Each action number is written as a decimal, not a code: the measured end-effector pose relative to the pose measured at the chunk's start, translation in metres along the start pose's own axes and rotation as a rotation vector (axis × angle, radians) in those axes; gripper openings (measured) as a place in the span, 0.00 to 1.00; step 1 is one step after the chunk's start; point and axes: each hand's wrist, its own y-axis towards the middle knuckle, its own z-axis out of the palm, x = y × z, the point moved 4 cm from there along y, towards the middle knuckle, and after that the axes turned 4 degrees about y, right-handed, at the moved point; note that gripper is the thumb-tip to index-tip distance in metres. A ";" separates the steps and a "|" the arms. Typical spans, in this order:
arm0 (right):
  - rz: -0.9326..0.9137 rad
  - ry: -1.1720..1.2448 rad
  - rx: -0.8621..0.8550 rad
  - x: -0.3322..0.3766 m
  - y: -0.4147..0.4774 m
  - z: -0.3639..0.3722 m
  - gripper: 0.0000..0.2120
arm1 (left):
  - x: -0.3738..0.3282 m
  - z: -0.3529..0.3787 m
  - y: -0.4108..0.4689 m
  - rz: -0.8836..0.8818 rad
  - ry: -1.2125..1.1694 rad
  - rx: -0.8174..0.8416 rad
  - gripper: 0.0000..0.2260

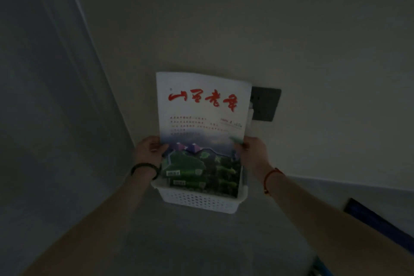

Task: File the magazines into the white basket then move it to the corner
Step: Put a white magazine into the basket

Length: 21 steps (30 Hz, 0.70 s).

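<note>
A white perforated basket (pixel 197 203) sits low in a dim corner where two walls meet. Magazines stand upright in it; the front one (pixel 201 114) has a white cover with red characters and a green landscape photo. Green packets (pixel 179 172) lie in the basket's left part. My left hand (pixel 149 148) grips the magazines' left edge, thumb on the cover. My right hand (pixel 251 150) grips their right edge. Whether the hands also touch the basket rim is hidden.
A dark wall socket plate (pixel 265 104) is on the wall just behind and right of the magazines. A pale baseboard (pixel 349 182) runs along the right wall. A dark blue flat object (pixel 378 224) lies on the floor at the right.
</note>
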 end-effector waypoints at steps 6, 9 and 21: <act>0.115 -0.177 0.009 -0.042 0.001 0.018 0.10 | 0.033 0.019 0.002 0.003 0.202 0.038 0.13; 0.125 -0.205 -0.015 -0.047 0.007 0.018 0.10 | 0.033 0.021 0.004 0.003 0.231 0.029 0.14; 0.149 -0.046 -0.106 -0.053 -0.013 0.003 0.11 | 0.024 0.015 -0.007 0.004 0.175 -0.046 0.12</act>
